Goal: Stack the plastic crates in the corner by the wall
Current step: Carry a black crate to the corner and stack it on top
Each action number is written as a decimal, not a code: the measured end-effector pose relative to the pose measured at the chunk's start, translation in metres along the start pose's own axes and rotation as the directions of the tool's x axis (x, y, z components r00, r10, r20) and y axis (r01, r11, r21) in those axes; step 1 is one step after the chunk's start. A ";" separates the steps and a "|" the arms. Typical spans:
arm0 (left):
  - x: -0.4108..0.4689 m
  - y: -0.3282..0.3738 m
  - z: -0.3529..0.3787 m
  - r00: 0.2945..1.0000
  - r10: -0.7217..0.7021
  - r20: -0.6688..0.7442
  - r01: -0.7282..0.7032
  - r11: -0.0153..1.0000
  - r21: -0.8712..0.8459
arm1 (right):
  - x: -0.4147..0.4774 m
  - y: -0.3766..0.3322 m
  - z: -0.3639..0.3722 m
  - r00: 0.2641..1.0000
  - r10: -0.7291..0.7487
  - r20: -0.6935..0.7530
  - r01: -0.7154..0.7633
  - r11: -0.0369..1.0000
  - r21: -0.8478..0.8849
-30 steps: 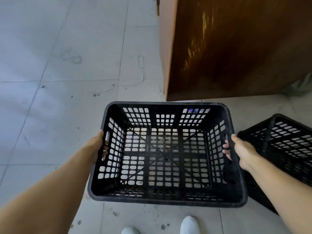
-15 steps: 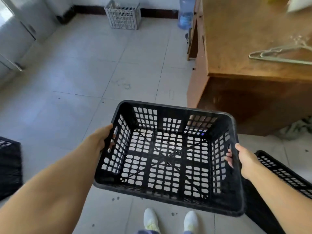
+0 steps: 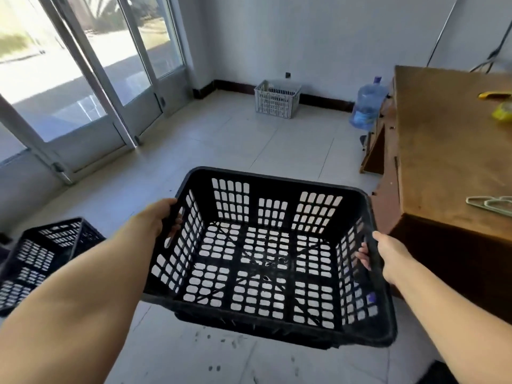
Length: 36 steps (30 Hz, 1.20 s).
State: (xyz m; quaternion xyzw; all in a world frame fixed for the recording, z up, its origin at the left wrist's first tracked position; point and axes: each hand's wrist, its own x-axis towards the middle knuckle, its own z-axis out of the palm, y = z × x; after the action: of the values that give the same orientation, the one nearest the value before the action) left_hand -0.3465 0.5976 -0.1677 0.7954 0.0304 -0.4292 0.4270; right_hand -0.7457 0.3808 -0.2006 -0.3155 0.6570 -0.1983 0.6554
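I carry an empty black plastic crate [image 3: 277, 187] in the air in front of me, above the tiled floor. My left hand [image 3: 159, 217] grips its left rim, fingers hooked through the side handle slot. My right hand [image 3: 383, 256] grips the right rim, fingertips showing inside the wall. A white plastic crate [image 3: 277, 98] stands on the floor against the far wall. More black crates [image 3: 41, 253] lie on the floor at the lower left, partly hidden by my left forearm.
A wooden desk [image 3: 448, 151] fills the right side, with clothes hangers [image 3: 490, 205] and yellow items [image 3: 501, 109] on top. A blue water jug [image 3: 367, 105] stands by the desk's far end. Glass sliding doors [image 3: 91, 79] line the left wall.
The view has lifted from the floor to the far wall. The crate has risen with both hands still gripping it. The black crate on the floor at the right has left view.
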 end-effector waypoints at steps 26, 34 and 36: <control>0.191 0.269 -0.071 0.985 -0.044 -0.168 -0.002 0.964 -0.265 | 0.197 -0.324 0.311 0.963 -0.156 0.221 0.199 0.962 -0.186; 0.310 0.424 -0.047 0.994 0.022 -0.109 -0.044 0.978 -0.202 | 0.267 -0.415 0.375 0.977 -0.171 0.124 0.181 0.981 -0.070; 0.342 0.464 -0.031 0.995 0.035 -0.090 -0.052 0.981 -0.185 | 0.289 -0.439 0.383 0.981 -0.160 0.106 0.165 0.986 -0.038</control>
State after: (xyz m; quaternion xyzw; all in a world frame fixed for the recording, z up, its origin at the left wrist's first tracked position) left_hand 0.0814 0.2165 -0.0986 0.7699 0.0718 -0.3801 0.5075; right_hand -0.2835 -0.0726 -0.1413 -0.3933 0.5988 -0.2191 0.6624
